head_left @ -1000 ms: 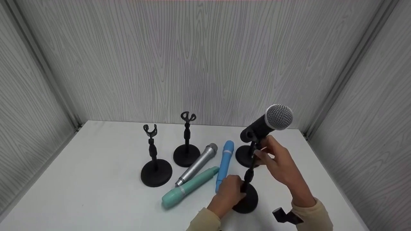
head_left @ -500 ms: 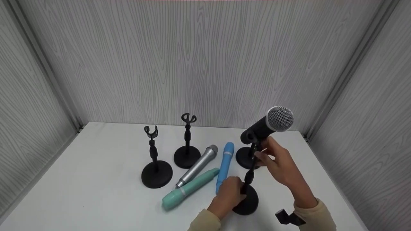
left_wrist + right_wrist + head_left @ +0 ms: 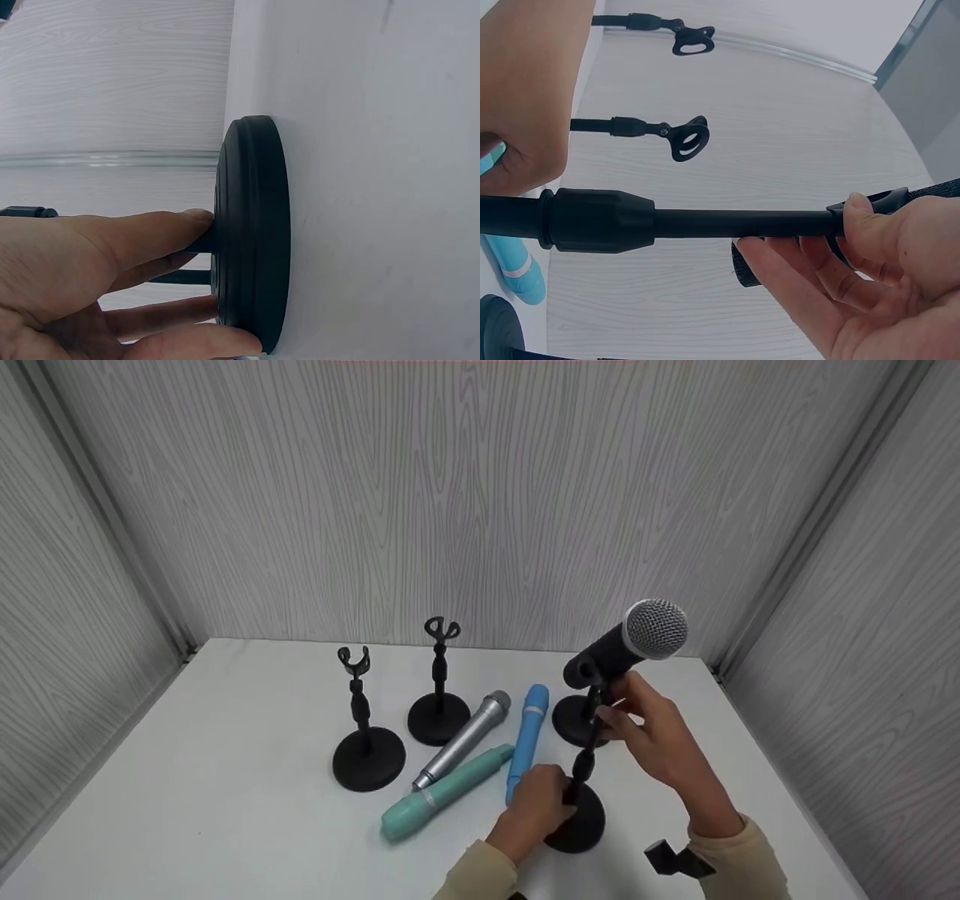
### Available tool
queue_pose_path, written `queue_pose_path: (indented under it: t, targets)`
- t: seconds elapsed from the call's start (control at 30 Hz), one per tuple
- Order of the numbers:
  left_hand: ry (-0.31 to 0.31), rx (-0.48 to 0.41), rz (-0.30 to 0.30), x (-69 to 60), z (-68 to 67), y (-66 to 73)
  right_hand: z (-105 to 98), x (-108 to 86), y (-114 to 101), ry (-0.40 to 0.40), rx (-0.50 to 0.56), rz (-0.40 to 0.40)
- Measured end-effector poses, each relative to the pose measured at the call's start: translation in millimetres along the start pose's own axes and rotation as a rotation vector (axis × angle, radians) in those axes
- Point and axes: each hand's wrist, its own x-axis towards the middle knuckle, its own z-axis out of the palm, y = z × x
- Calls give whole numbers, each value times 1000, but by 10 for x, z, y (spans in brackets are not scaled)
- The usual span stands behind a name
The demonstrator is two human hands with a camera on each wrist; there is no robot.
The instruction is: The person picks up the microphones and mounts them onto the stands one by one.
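A black microphone (image 3: 611, 651) with a silver mesh head sits tilted at the top of the front-right black microphone stand (image 3: 584, 765). Just under the microphone, my right hand (image 3: 651, 735) pinches the upper part of that stand, thumb and fingers about it. My left hand (image 3: 534, 804) grips the bottom of the stem, beside the round base (image 3: 255, 232); in the left wrist view a fingertip touches the base's rim. How the microphone seats in its clip is partly hidden by my right hand. The base stands on the white table (image 3: 247, 825).
Left of my hands lie a blue microphone (image 3: 528, 731), a silver microphone (image 3: 463, 741) and a teal microphone (image 3: 446, 795). Two stands with bare clips, one nearer (image 3: 367, 759) and one farther back (image 3: 439, 720), stand beyond them. Another stand base (image 3: 574, 724) shows behind my right hand.
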Motion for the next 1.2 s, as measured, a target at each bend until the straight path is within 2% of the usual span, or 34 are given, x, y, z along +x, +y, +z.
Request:
queue_pose_path:
  t: [0.4,0.7,0.83,1.03,1.2]
  targets:
    - [21,45,-5,13,1,16,-10,17,-1,-11,20,19]
    - [-15,39,-34,12,0,4,-4,-3,10,-23,44,36]
    - [-38,17,-34,33,-42,16,-16,14,17,-17,30,42]
    - [-108,-46,-42,18,-111,28,-12,1,23,-10,22,44]
    - [-97,-74,-8,31,-186,38,-11,-4,40,-19,12,43]
